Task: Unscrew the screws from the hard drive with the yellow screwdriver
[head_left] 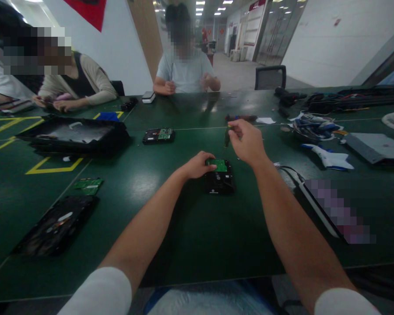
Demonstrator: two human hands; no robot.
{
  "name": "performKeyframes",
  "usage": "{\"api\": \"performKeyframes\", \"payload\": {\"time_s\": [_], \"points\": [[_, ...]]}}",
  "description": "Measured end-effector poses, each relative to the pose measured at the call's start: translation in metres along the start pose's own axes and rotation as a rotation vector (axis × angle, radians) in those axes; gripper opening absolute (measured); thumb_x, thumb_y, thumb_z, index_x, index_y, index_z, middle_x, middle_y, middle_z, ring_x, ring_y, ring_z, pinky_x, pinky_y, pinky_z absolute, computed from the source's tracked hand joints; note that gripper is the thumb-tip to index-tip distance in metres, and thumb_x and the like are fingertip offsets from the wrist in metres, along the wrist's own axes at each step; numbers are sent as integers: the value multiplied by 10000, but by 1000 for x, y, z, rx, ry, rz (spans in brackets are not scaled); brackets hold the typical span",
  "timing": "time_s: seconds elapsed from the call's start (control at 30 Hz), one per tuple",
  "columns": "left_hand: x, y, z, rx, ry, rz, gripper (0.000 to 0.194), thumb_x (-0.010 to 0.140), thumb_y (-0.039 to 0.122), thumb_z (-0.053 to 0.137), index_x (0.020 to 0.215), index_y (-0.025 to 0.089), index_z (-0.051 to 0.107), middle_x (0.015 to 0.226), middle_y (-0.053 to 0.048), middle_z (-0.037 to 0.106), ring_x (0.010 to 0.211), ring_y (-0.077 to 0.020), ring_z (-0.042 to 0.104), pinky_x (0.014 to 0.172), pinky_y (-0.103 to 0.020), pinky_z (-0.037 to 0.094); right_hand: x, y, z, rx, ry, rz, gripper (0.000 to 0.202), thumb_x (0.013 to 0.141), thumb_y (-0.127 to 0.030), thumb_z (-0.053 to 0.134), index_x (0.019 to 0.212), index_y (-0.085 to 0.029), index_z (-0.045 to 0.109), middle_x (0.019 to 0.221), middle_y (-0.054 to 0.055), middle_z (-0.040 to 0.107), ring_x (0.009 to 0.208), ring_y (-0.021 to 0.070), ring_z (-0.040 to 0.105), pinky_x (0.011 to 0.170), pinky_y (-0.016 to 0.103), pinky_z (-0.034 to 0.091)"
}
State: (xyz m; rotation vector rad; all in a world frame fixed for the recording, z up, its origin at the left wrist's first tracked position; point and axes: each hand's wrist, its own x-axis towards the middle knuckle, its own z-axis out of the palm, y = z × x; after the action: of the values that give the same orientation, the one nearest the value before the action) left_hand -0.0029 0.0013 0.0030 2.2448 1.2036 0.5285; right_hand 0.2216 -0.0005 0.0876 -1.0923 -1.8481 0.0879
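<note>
In front of me a black hard drive (218, 183) lies on the green table (170, 227), its green circuit board (219, 165) facing up. My left hand (198, 165) grips its far left side, thumb over the board's edge. Above and beyond the drive's right corner, my right hand (248, 139) pinches the top of a small screwdriver (227, 138) with a yellow and dark body. The screwdriver points down, and its tip is too blurred to make out. Another hard drive (158, 135) with a green board sits farther back on the left.
Near left lie a black drive casing (57, 225) and a loose circuit board (89, 186). A black tray (74, 133) stands behind them. To the right are a tablet-like device (335, 210) with a cable, gloves (330, 157) and a metal box (377, 146). Several people sit across the table.
</note>
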Motion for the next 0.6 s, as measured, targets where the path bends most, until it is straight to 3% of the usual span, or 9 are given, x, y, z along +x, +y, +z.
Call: {"api": "performKeyframes", "payload": {"time_s": [0.3,0.6], "points": [[0,-2,1,-5,8,10,526,923,460,681,1365,176,652,1263,-142,614,1025,-253,637,970,-421,534,0,4,2,15,13,25,226,900,-265,655,1123,-259,687,1108,81,733,996,263,694,874,459,605],[0,-2,1,-3,-1,7,533,930,456,674,1374,163,645,1264,-146,596,1029,-252,634,969,-418,530,-1,1,2,-7,8,12,272,897,-182,592,1138,-243,701,1163,107,709,1019,274,689,927,492,597]]}}
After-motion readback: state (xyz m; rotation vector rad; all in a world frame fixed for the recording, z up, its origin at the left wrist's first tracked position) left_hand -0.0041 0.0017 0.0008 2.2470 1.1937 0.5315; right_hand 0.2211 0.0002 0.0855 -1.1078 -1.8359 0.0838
